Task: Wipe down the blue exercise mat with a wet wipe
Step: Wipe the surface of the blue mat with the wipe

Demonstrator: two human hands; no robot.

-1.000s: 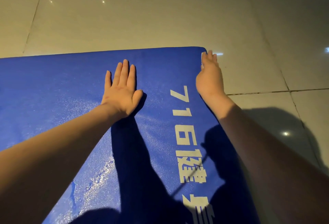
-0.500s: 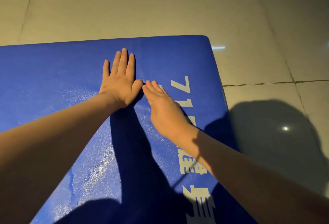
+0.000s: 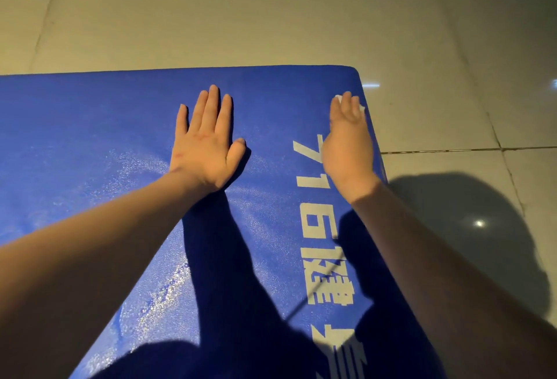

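The blue exercise mat lies flat on the floor, with white printed characters along its right side and wet glistening streaks on its left and lower parts. My left hand rests palm down on the mat, fingers spread and holding nothing. My right hand presses down near the mat's far right corner, over a white wet wipe. Only small white bits of the wipe show past the fingertips; the rest is hidden under the hand.
Glossy pale floor tiles surround the mat beyond its far edge and to the right. A dark grout line runs across the tiles at right. My head's shadow falls on the floor to the right.
My right hand has swept with the wipe from beside my left thumb out to the mat's far right corner. My left hand has stayed planted.
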